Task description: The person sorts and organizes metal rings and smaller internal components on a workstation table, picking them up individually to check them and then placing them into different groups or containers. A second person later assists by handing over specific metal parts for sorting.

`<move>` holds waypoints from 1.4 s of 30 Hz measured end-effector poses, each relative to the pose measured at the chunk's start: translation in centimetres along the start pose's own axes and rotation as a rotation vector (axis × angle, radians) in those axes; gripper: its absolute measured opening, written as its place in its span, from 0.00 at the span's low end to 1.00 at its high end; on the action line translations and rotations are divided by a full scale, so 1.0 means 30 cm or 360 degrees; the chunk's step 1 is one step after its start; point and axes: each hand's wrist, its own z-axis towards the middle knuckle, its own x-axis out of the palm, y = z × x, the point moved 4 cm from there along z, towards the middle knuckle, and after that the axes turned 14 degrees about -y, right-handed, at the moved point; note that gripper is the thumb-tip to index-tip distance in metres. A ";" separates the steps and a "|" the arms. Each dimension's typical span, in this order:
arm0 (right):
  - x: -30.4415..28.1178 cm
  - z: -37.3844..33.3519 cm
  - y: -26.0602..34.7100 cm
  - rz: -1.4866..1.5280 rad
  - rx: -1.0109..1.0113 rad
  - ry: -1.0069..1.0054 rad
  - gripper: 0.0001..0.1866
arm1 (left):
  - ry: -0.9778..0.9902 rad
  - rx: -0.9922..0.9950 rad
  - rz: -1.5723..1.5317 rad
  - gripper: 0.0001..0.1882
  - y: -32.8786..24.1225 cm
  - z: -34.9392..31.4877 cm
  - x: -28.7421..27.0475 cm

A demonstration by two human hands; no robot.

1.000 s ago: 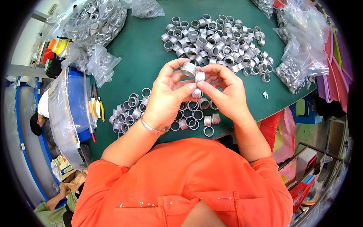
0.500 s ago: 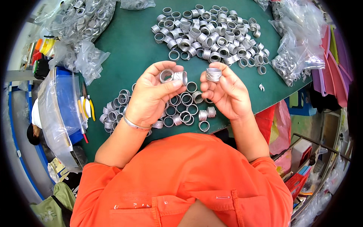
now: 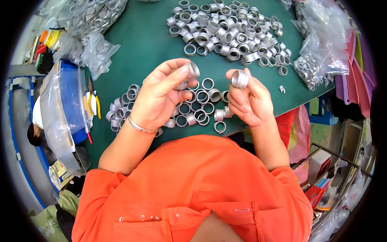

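Right grip (image 3: pixel 254 100) on ring (image 3: pixel 240 79) above green table (image 3: pixel 141 44), cluttered room (image 3: pixel 342 134) around.

Between one and two o'clock, your ring (image 3: pixel 240 81) gleams silver-grey, finely lined! Deep green table (image 3: pixel 141 48) at eleven, yellow-handled pliers (image 3: pixel 98 107) at nine, your shirt (image 3: pixel 193 177) blazing orange at six!

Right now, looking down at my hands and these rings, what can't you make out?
All in the head view:
How many rings your left hand holds: its own fingers cover part of them.
The far side of the ring in your right hand: turned away from the camera.
The middle of the nearer ring group: behind your left hand and forearm.
The upper-left clear bag: cut off by the top edge.
The silvery scrap: too small to identify.
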 end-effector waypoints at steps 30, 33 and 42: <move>0.077 0.046 -0.055 -0.0337 -0.0165 -0.0131 0.16 | 0.0004 0.0171 0.0085 0.17 -0.011 -0.048 -0.064; 0.051 0.020 -0.043 -0.0227 -0.0123 -0.0012 0.17 | -0.0042 0.0246 0.0208 0.17 -0.002 -0.044 -0.063; -0.362 -0.460 0.395 -0.1644 -0.0879 -0.1577 0.11 | 0.0107 0.0257 -0.0007 0.27 -0.002 -0.045 -0.055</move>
